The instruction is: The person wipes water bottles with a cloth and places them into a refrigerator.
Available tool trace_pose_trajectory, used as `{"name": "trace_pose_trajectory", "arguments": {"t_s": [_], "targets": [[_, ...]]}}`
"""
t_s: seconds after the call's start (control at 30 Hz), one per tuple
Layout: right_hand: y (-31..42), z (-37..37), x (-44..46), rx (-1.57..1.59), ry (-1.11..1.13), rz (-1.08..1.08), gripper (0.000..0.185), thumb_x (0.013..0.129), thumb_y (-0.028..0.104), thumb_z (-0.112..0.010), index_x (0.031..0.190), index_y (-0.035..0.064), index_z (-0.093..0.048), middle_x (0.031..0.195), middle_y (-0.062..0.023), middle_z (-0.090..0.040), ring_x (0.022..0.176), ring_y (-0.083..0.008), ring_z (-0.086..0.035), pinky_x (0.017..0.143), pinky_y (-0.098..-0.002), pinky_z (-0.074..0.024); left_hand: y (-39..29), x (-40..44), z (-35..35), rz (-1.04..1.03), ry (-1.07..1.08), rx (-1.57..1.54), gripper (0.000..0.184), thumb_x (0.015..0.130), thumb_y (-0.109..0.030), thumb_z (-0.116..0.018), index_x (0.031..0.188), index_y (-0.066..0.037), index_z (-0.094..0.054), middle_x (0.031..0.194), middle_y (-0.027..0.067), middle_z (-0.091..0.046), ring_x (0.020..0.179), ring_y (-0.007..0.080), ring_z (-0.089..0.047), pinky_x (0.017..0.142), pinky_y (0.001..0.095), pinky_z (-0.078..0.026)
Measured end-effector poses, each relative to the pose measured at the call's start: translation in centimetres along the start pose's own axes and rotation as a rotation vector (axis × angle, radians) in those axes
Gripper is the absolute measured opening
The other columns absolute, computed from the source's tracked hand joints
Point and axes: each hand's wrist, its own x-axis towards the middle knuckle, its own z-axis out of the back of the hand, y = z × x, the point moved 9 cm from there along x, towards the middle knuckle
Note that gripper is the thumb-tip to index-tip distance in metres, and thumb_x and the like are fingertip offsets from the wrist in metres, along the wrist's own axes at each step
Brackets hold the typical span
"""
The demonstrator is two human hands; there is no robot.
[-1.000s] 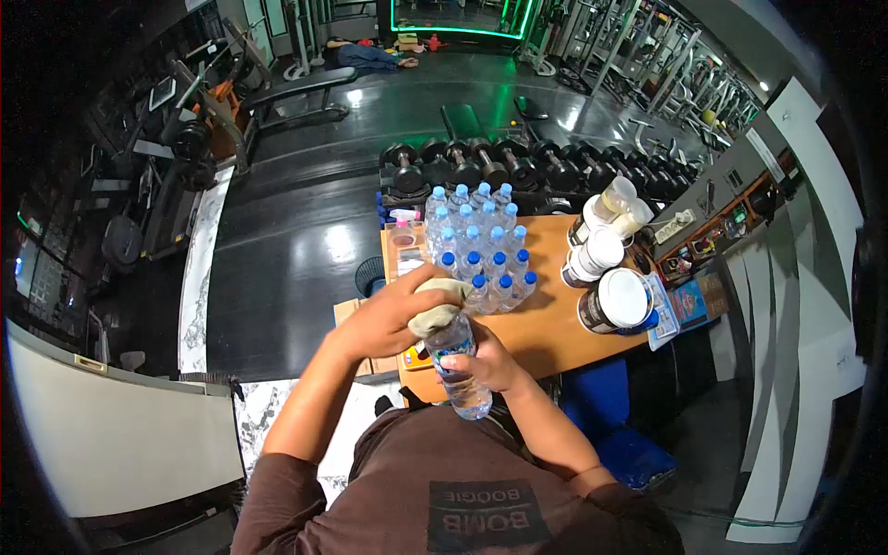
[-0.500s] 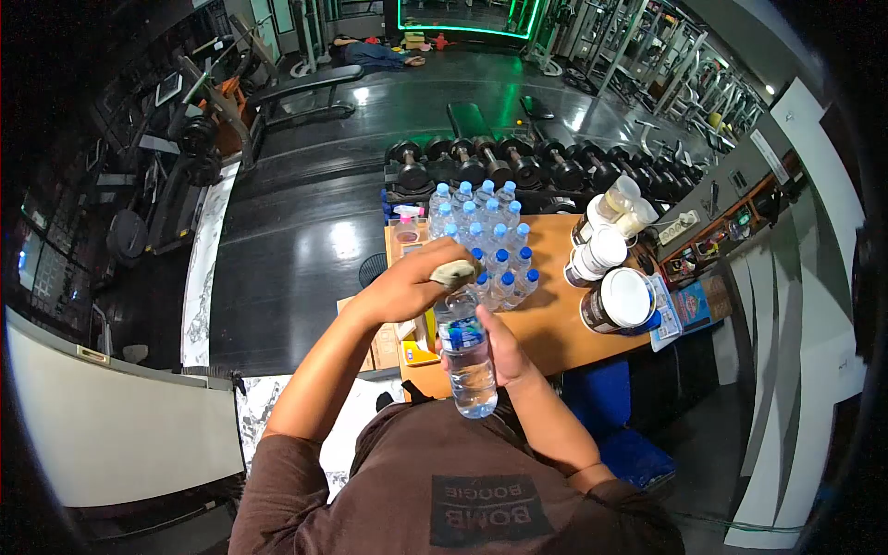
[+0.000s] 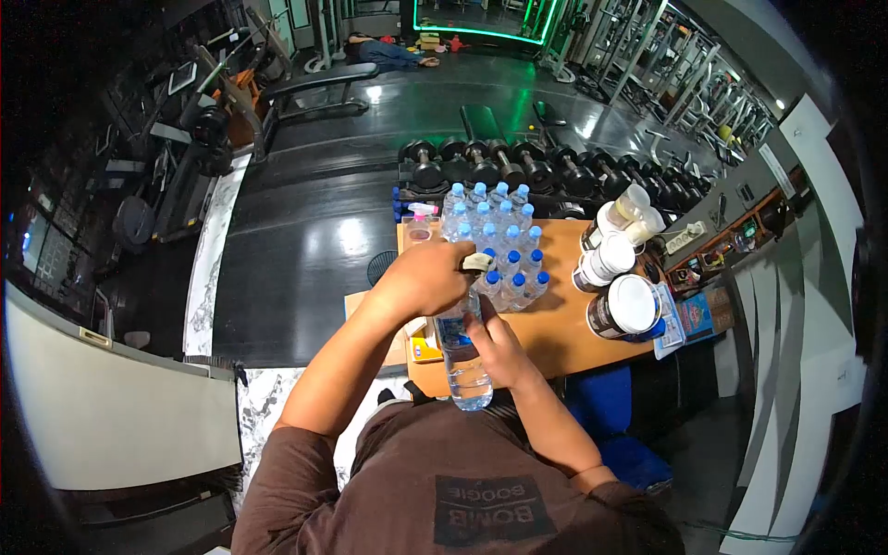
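My left hand (image 3: 421, 280) is closed on a pale cloth (image 3: 476, 263) over the top of a water bottle (image 3: 469, 377). The bottle's cap is hidden beneath that hand. Lower down, my right hand (image 3: 499, 348) is wrapped round the side of the same bottle, which stands nearly upright in front of my shirt. Just beyond my hands, several clear bottles (image 3: 504, 231) with blue caps stand in rows on the wooden table (image 3: 555, 338).
White-lidded tubs (image 3: 632, 305) stand on the table's right side. A spray bottle (image 3: 421, 222) and a yellow item (image 3: 425, 348) are at its left. Behind is a dumbbell rack (image 3: 536, 171). A blue chair (image 3: 629, 453) is at the right. A person (image 3: 388, 54) lies on the floor far back.
The cloth has bunched up smaller in my left hand, which covers more of the bottle's top. My right hand has shifted its hold on the bottle. The whole view has moved slightly.
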Motion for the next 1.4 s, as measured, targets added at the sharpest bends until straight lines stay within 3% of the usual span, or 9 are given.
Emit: {"name": "trace_pose_trajectory", "arguments": {"t_s": [0.1, 0.2, 0.33, 0.53, 0.6, 0.8, 0.97, 1.13, 1.4], "targets": [[0.1, 0.8, 0.4, 0.069, -0.17, 0.116, 0.055, 0.112, 0.042, -0.049, 0.148, 0.0013, -0.047, 0.132, -0.0146, -0.065, 0.117, -0.0265, -0.065, 0.104, -0.0418, -0.0503, -0.4, -1.1, 1.1, -0.181, -0.202, -0.15, 0.036, 0.093, -0.01, -0.061, 0.129, -0.004, -0.063, 0.124, 0.0217, -0.063, 0.115, 0.0426, -0.062, 0.098, 0.0482, -0.05], [-0.6, -1.9, -0.6, 0.967, 0.035, -0.308, 0.055, 0.109, 0.054, -0.049, 0.136, 0.007, -0.055, 0.103, -0.013, -0.073, 0.077, -0.0242, -0.076, 0.068, -0.0391, -0.0639, -0.9, -1.7, 1.6, -0.579, -0.378, -0.385, 0.041, 0.091, -0.011, -0.062, 0.131, -0.005, -0.063, 0.119, 0.0188, -0.06, 0.113, 0.0363, -0.06, 0.099, 0.0434, -0.048], [0.2, -2.1, -0.3, 0.986, 0.054, -0.324, 0.071, 0.107, 0.066, -0.039, 0.124, 0.0014, -0.063, 0.095, -0.0183, -0.074, 0.072, -0.0285, -0.075, 0.067, -0.0422, -0.0634, 1.1, -1.6, -0.2, -0.542, -0.316, -0.859, 0.037, 0.09, -0.005, -0.06, 0.127, -0.004, -0.063, 0.121, 0.0144, -0.06, 0.113, 0.0315, -0.058, 0.105, 0.0388, -0.043], [0.6, -0.6, 0.2, 0.617, 0.07, -0.178, 0.054, 0.112, 0.052, -0.044, 0.13, 0.0029, -0.058, 0.104, -0.0166, -0.073, 0.08, -0.0224, -0.076, 0.067, -0.0384, -0.0653, -1.0, -1.6, 2.7, -0.462, -0.195, -0.413, 0.028, 0.094, -0.01, -0.059, 0.121, -0.004, -0.065, 0.11, 0.0168, -0.069, 0.109, 0.0297, -0.066, 0.093, 0.0414, -0.052], [-0.5, 0.2, 0.5, 0.487, -0.042, -0.141, 0.053, 0.113, 0.047, -0.045, 0.139, 0.0014, -0.054, 0.124, -0.0172, -0.068, 0.1, -0.0244, -0.074, 0.081, -0.0397, -0.0636, 0.3, -0.5, 1.3, -0.064, 0.04, -0.232, 0.037, 0.094, -0.018, -0.061, 0.128, -0.001, -0.063, 0.111, 0.0248, -0.073, 0.107, 0.0416, -0.069, 0.096, 0.0455, -0.052], [-1.0, 1.2, -0.1, 0.015, -0.128, 0.09, 0.052, 0.114, 0.042, -0.046, 0.145, 0.001, -0.054, 0.131, -0.0067, -0.062, 0.125, -0.0171, -0.053, 0.11, -0.0354, -0.0416, 0.7, -0.3, 0.2, 0.152, 0.044, -0.01, 0.039, 0.096, -0.023, -0.061, 0.127, 0.0, -0.064, 0.12, 0.0314, -0.069, 0.115, 0.0461, -0.066, 0.099, 0.051, -0.051], [-3.1, 0.2, -0.4, 0.807, -0.069, -0.314, 0.078, 0.105, 0.072, -0.035, 0.115, 0.0003, -0.065, 0.089, -0.0189, -0.074, 0.064, -0.0305, -0.072, 0.063, -0.0431, -0.0617, 1.3, 1.0, -1.8, -0.301, -0.348, -0.541, 0.036, 0.097, -0.005, -0.057, 0.133, -0.001, -0.06, 0.123, 0.0207, -0.065, 0.12, 0.0365, -0.062, 0.104, 0.0399, -0.047], [0.0, 0.8, -0.1, 1.081, 0.013, -0.327, 0.076, 0.107, 0.068, -0.035, 0.117, -0.0002, -0.065, 0.09, -0.0191, -0.074, 0.07, -0.0309, -0.074, 0.065, -0.0443, -0.063, -0.2, -1.9, 0.6, -0.498, -0.797, -0.611, 0.03, 0.099, -0.008, -0.063, 0.129, -0.003, -0.065, 0.126, 0.012, -0.063, 0.117, 0.0251, -0.061, 0.105, 0.0359, -0.045], [-3.4, 4.0, 0.5, 0.921, -0.056, -0.109, 0.058, 0.111, 0.056, -0.036, 0.139, 0.0092, -0.056, 0.112, -0.0109, -0.072, 0.089, -0.0237, -0.075, 0.076, -0.0384, -0.0637, -5.0, -2.3, -2.7, -0.661, -0.453, -0.358, 0.034, 0.093, -0.015, -0.071, 0.127, -0.01, -0.068, 0.144, 0.0163, -0.061, 0.148, 0.0418, -0.045, 0.124, 0.0546, -0.032]]}}
